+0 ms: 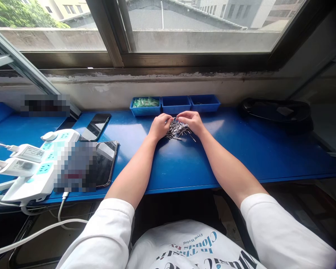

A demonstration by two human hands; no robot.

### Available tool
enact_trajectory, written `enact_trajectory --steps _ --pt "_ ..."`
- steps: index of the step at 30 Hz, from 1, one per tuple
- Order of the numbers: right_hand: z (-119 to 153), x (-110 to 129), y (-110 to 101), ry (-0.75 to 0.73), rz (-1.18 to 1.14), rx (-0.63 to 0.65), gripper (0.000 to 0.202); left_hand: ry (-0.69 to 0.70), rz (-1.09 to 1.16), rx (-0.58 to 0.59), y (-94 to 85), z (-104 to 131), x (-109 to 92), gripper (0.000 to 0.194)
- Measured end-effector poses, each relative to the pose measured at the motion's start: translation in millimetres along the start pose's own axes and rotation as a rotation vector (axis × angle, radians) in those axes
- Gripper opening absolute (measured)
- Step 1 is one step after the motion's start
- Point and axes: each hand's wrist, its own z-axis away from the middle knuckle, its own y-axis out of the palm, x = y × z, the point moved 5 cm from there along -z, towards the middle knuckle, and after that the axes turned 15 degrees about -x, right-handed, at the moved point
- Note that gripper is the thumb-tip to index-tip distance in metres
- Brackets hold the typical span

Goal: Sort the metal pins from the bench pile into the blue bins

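A pile of thin dark metal pieces (178, 131) lies on the blue table (182, 168). Over the pile's left side, my left hand (160, 126) is closed, thumb and fingers pinched together. My right hand (192, 121) is closed in a pinch above the pile's right side. The fingertips of both hands nearly meet around a small dark piece, too small to make out clearly. Just behind the hands stand three joined blue bins: the left bin (145, 110) holds green packets, the middle bin (176, 109) is partly hidden, and the right bin (204, 107) has a few small dark bits.
A white power strip (49, 160) with plugged-in chargers and cables lies at the left. Beside it are a phone (96, 127) and a larger dark device (108, 164). A black case (277, 114) rests at the back right, and a metal frame (30, 61) stands at the left.
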Motion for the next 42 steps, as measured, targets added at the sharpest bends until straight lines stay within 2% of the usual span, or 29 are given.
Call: enact_trajectory --steps 3,8,10,13,17,23,33,35,37,39,42 --pt "-4.5 -0.2 -6.2 -0.088 0.122 -0.076 0.027 -0.032 -0.045 -0.060 -2.5 -1.6 7.6 0.031" --pt "-12.0 2.0 -21.5 -0.280 0.641 -0.268 0.047 -0.194 -0.182 -0.112 -6.4 -2.4 29.2 0.033" --pt "-14.8 -2.3 -25.0 -0.282 0.814 -0.282 0.059 -0.236 -0.212 -0.087 -5.5 -1.4 33.7 0.033" --pt "-18.8 -11.8 -29.4 -0.238 0.949 -0.298 0.069 -0.236 -0.233 -0.027 -2.3 0.3 33.4 0.034" --pt "-23.4 -23.4 -32.6 -0.179 1.013 -0.317 0.071 -0.237 -0.256 0.033 0.2 1.7 30.7 0.035" --pt "-26.7 -33.4 -33.5 -0.146 1.054 -0.294 0.077 -0.236 -0.297 0.063 2.2 1.2 31.5 0.036" --pt "-21.7 -27.7 -31.5 -0.212 0.995 -0.289 0.072 -0.123 -0.310 0.188 6.2 4.6 23.6 0.045" --pt "-19.9 -22.7 -29.8 -0.259 0.974 -0.302 0.064 -0.118 -0.314 0.197 5.9 4.8 22.0 0.046" --pt "-16.7 -17.2 -24.7 -0.320 0.934 -0.267 0.050 -0.120 -0.308 0.208 5.5 4.9 20.3 0.046" --pt "-11.6 -13.5 -16.2 -0.360 0.891 -0.174 0.037 -0.111 -0.291 0.223 5.4 5.5 18.1 0.047" --pt "-2.6 -13.5 -2.3 -0.357 0.890 -0.017 0.036 -0.058 -0.255 0.257 5.8 6.9 13.3 0.051"
